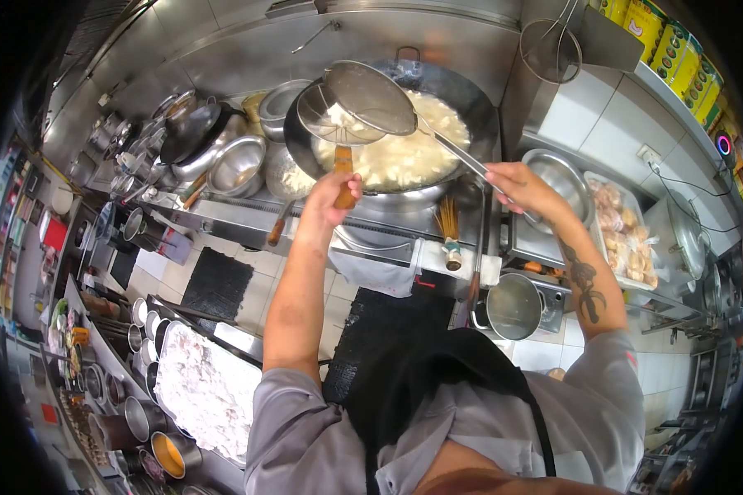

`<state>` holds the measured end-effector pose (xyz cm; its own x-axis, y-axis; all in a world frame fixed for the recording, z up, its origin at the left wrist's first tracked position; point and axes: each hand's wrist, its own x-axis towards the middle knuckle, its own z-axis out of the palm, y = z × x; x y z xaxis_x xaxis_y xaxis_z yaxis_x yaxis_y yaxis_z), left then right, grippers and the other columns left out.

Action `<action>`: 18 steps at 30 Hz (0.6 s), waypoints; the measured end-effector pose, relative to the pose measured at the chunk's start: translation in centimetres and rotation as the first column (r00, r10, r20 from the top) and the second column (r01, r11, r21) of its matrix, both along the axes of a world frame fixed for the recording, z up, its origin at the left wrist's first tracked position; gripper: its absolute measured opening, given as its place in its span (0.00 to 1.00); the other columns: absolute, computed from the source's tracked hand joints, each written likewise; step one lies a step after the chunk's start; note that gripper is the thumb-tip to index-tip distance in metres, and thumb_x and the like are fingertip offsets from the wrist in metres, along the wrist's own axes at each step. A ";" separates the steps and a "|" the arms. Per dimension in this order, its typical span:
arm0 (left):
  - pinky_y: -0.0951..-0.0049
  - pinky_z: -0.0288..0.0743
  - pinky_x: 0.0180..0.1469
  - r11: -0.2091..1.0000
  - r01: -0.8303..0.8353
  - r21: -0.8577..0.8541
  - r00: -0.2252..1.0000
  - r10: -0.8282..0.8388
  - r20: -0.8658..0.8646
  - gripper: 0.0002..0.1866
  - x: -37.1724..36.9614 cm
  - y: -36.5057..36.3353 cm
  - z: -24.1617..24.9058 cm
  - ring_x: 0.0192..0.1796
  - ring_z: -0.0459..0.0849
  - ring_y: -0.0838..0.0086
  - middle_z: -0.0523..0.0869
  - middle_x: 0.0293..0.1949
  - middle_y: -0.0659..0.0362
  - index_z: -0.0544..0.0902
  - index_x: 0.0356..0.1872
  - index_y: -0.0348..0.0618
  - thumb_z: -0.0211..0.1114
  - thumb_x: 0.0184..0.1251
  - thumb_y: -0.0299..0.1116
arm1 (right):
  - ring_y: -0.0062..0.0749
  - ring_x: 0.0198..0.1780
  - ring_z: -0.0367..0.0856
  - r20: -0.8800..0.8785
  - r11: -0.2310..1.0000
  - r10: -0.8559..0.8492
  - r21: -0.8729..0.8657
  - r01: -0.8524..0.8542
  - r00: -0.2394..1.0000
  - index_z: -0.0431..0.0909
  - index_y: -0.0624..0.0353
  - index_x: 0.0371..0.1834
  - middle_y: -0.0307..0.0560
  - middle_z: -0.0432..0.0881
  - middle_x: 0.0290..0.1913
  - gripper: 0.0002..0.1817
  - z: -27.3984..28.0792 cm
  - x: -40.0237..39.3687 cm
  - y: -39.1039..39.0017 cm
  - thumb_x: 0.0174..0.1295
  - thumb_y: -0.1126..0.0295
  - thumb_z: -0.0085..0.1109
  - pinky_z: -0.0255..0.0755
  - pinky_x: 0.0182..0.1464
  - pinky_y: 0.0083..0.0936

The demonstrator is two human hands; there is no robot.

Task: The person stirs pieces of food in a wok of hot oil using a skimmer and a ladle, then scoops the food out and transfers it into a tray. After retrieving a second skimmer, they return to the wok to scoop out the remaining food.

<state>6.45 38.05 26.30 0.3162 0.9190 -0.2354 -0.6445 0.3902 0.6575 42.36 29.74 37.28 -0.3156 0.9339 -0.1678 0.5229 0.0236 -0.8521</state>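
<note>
My left hand is closed around the wooden handle of a strainer, whose bowl hangs over the left side of a large wok and holds a few pale pieces. My right hand grips the long metal handle of a mesh skimmer. That skimmer is tilted over the strainer and partly covers it. Below both tools, many pale food pieces lie in foamy liquid in the wok. Another skimmer with a wooden handle rests at the wok's left, holding pale bits.
Steel bowls and pans crowd the left counter. A bamboo brush lies at the stove's front edge. At right are a steel basin, a tray of bagged food and a pot. A tray of white food stands lower left.
</note>
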 end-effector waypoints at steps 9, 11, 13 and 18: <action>0.78 0.72 0.26 0.999 0.006 0.052 1.000 -0.006 0.003 0.07 0.2 -0.6 0.7 0.28 0.75 0.75 0.76 0.32 0.53 0.69 0.39 0.29 0.54 0.62 0.20 | 0.12 0.11 0.61 0.018 0.987 -0.076 0.141 0.073 0.997 0.72 0.57 0.60 0.32 0.68 0.17 0.18 -0.2 -0.8 0.2 0.71 0.63 0.45 0.56 0.14 0.13; 0.77 0.72 0.26 0.998 -0.006 0.055 1.000 0.006 -0.003 0.07 0.2 -0.5 0.6 0.28 0.75 0.75 0.76 0.32 0.53 0.69 0.40 0.30 0.54 0.61 0.20 | 0.12 0.12 0.61 0.005 0.986 -0.075 0.149 0.073 0.997 0.72 0.56 0.60 0.32 0.68 0.17 0.18 -0.4 -0.8 0.3 0.71 0.63 0.45 0.56 0.14 0.13; 0.77 0.72 0.26 0.998 -0.030 0.056 0.999 0.031 -0.015 0.07 0.5 -0.4 0.5 0.27 0.75 0.75 0.76 0.31 0.53 0.69 0.40 0.31 0.54 0.61 0.20 | 0.12 0.12 0.61 -0.008 0.987 -0.079 0.137 0.079 0.997 0.71 0.56 0.61 0.32 0.68 0.18 0.19 -0.5 -0.9 0.2 0.71 0.63 0.45 0.56 0.14 0.13; 0.77 0.71 0.26 0.998 -0.033 0.053 0.995 0.038 -0.091 0.06 0.6 -0.2 0.4 0.26 0.74 0.76 0.76 0.31 0.54 0.69 0.39 0.33 0.53 0.61 0.19 | 0.12 0.12 0.60 -0.011 0.988 -0.067 0.139 0.068 0.998 0.71 0.56 0.61 0.32 0.68 0.19 0.19 0.1 -1.9 -0.3 0.71 0.62 0.46 0.57 0.14 0.13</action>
